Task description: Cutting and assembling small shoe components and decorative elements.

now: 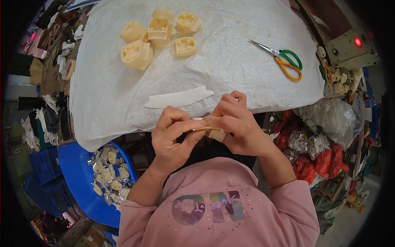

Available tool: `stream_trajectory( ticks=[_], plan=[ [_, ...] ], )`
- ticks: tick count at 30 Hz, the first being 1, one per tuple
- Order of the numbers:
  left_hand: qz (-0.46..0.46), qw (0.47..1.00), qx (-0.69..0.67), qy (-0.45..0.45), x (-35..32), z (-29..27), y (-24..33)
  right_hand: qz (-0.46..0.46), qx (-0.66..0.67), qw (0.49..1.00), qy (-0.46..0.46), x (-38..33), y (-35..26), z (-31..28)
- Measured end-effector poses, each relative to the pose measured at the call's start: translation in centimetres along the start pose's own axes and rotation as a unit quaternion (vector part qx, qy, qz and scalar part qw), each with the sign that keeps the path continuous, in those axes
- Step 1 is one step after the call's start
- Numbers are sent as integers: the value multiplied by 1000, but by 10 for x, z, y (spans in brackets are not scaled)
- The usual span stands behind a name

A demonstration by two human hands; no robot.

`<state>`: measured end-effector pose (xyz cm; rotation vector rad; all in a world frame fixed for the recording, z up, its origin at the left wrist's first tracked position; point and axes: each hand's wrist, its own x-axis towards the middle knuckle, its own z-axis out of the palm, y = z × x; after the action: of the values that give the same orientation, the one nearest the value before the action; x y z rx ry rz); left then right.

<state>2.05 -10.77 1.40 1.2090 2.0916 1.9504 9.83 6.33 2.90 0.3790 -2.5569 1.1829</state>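
Close to my body, beyond the table's near edge, both hands hold a cream moulded plastic heel block (217, 134) between them. A thin pale strip (201, 128) runs along its upper side, between my fingers. My left hand (173, 133) pinches the strip's left end with thumb and forefinger. My right hand (238, 123) wraps round the block, and its fingers hide much of it. On the table just past my hands lies a curved white strip (179, 99). Several more cream heel blocks (135, 54) stand in a group farther back.
Scissors (284, 59) with green and orange handles lie open on the table's white sheet (230, 33). At the left, a blue tub (76, 173) holds many shiny-edged pieces. Red and clear plastic bags (325, 162) pile up at the right, below a box with a red light (349, 49).
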Motion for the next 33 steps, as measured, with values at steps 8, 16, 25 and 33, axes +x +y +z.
stream_trajectory(
  ticks=[8,16,25,33],
  plan=[
    [128,985,106,40,1,-5,-2,-69,-146,986,47,2,6,11],
    [124,972,174,101,1,-15,2,49,47,965,252,-15,-1,16],
    [203,978,19,-30,-6,4,-3,225,503,789,272,-25,-13,42],
    [233,956,173,-49,-6,9,2,255,595,723,242,-31,-16,33]
  ],
)
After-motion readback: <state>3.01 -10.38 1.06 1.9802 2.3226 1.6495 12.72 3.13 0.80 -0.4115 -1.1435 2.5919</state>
